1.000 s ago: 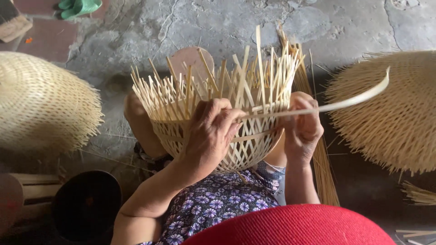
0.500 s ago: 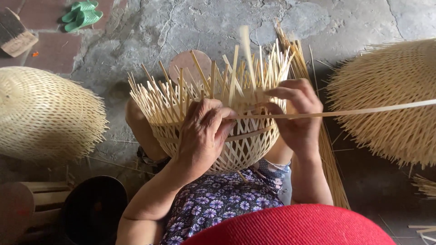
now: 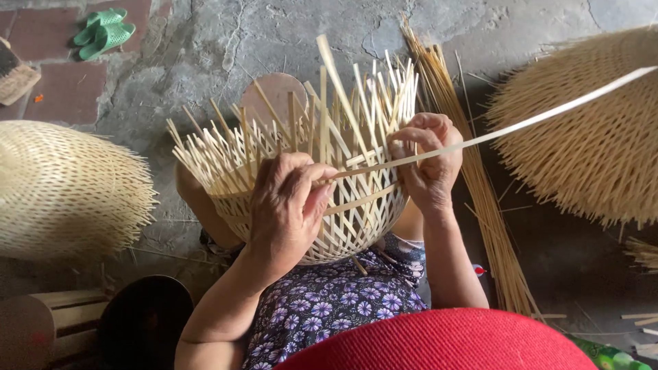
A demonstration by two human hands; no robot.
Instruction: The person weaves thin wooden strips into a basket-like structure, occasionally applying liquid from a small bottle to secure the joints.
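Camera: one only, worn on my head.
Facing: steeply down over my red hat brim [image 3: 439, 342] onto my lap.
Nearness: close; the basket [image 3: 308, 199] sits at mid-frame, an arm's reach below.
Reach: stone floor [image 3: 205, 41] beyond the basket, finished baskets either side of it.
Shared: no second view.

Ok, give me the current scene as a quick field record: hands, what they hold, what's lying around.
left hand: pressed on the half-woven bamboo basket, thumb on the long bamboo strip
right hand: pinching the same strip at the basket's wall
strip: runs from the basket up and out to the right
basket: on the person's lap, loose stakes sticking up from the rim
right side: finished basket, bundle of bamboo strips on the floor
left side: another finished basket
top left: green sandals
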